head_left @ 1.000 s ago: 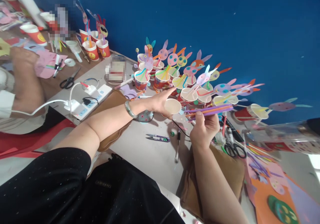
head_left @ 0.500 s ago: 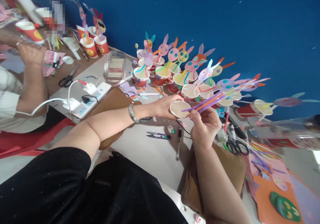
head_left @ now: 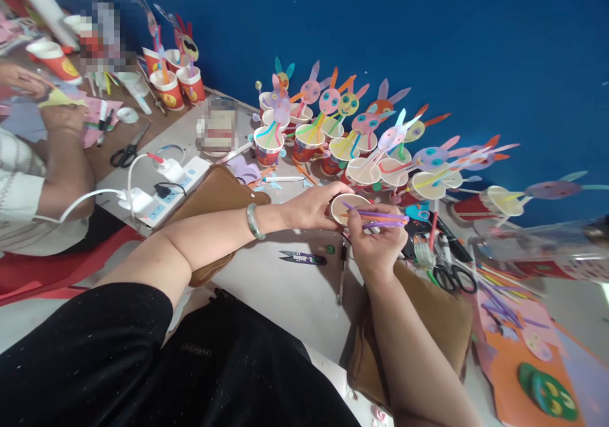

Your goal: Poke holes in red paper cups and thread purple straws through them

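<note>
My left hand [head_left: 316, 206] is wrapped round a paper cup [head_left: 339, 205], tilted so its pale inside shows. Purple and orange strips [head_left: 380, 216], perhaps straws or pipe cleaners, are pinched in my right hand [head_left: 378, 243], their left ends over the cup's mouth. Whether they touch the cup's inside I cannot tell. On the table below lie small thread snips [head_left: 302, 258], a round green sticker [head_left: 330, 249] and a pen [head_left: 341, 275]. Behind the cup stand several paper cups [head_left: 309, 138] bearing paper rabbit heads on coloured stems.
Black-handled scissors [head_left: 454, 278] and a brown cushion [head_left: 432, 319] are at my right. A white power strip [head_left: 176, 189] with plugs lies left, beside another brown cushion [head_left: 214, 205]. Another person's hand [head_left: 64, 119] works at far left. A blue wall [head_left: 304, 14] rises behind.
My right hand has moved slightly left, bringing the strips' ends further over the cup's mouth. The cup has shifted a little right. The other person now holds up a yellow piece.
</note>
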Motion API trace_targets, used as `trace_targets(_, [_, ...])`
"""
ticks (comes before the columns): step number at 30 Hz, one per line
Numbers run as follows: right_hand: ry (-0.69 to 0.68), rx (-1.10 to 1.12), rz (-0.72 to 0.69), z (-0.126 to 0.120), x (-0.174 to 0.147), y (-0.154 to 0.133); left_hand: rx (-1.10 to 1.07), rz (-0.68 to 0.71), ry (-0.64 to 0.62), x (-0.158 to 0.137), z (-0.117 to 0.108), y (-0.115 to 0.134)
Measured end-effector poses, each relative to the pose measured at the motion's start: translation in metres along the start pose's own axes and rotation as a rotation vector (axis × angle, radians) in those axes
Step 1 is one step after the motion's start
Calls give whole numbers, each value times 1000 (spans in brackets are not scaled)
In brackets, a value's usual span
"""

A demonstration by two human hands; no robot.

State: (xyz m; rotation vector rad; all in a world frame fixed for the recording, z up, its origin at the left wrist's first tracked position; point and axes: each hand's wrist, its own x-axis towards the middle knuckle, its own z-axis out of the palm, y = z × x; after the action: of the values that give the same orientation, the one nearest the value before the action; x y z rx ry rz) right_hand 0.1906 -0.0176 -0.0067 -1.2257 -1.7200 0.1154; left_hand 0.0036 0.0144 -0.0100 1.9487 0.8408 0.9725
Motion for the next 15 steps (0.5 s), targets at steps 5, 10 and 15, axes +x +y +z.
trace_targets(5, [-16,-58,-45,1,-1,3,-15,-21,13,-1,3,2])
trace_targets(10, [38,-32,-77,2,-1,5,-49,-32,39,-1,4,4])
trace_targets(15, [12,-38,-91,1,0,5,-54,-48,48,-2,5,4])
